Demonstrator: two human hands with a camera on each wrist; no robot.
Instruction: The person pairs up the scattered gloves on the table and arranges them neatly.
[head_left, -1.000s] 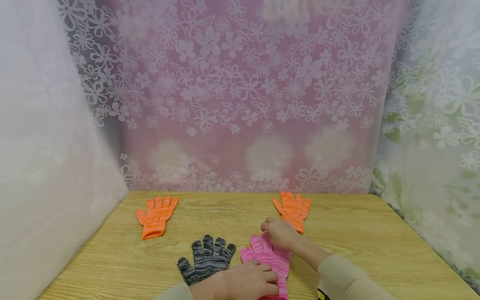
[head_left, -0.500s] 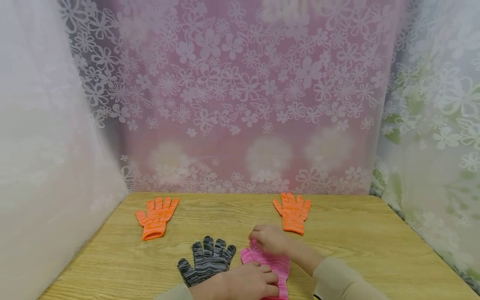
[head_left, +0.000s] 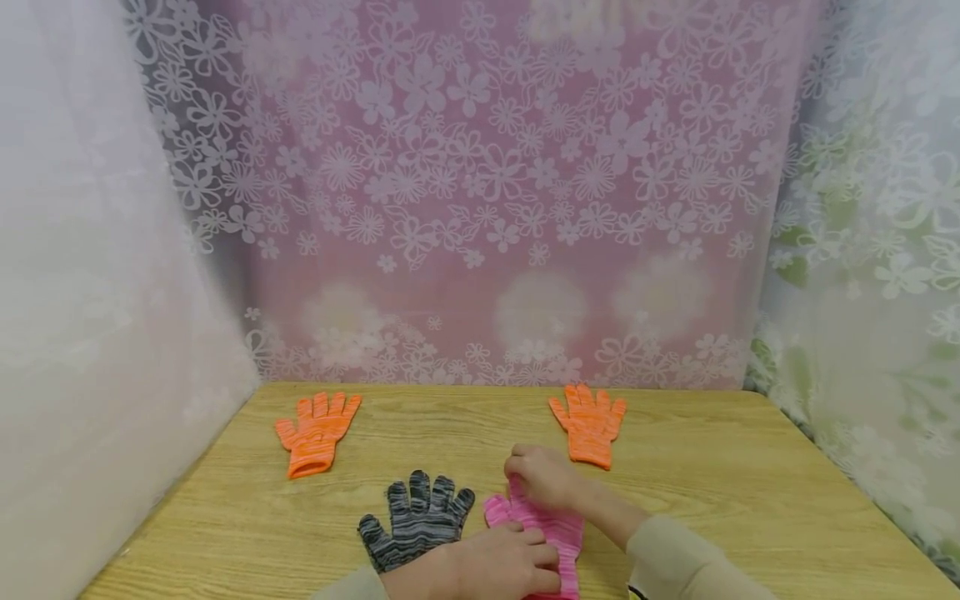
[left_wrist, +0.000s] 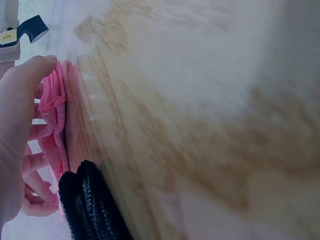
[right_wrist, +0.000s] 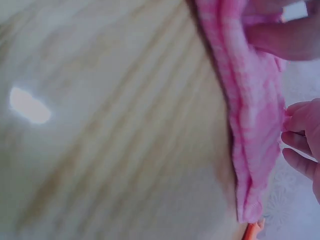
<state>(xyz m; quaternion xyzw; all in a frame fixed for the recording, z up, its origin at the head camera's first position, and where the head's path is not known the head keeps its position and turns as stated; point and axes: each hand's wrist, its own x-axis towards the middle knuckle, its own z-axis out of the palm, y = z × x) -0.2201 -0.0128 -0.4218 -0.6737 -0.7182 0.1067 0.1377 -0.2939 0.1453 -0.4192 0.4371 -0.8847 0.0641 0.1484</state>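
A pink knitted glove (head_left: 551, 529) lies on the table with its fingers pointing away and its cuff near the front edge. My left hand (head_left: 498, 562) rests on its lower part; in the left wrist view the thumb (left_wrist: 42, 67) lies along the fabric edge. At the far end, my right hand (head_left: 543, 477) pinches one of the glove's fingers and covers the others. The right wrist view shows the right fingertips (right_wrist: 297, 120) on the pink cloth. Left of it lies a dark grey striped glove (head_left: 420, 517), partly hidden by my left forearm.
Two orange gloves lie flat toward the back, a left one (head_left: 318, 433) and a right one (head_left: 592, 425). The wooden table (head_left: 697, 475) is bordered by a flower-patterned pink curtain (head_left: 487, 208) behind and pale curtains at both sides.
My right hand has shifted left and slightly nearer across the pink glove's fingers, uncovering the right orange glove's cuff. My left hand stays in place.
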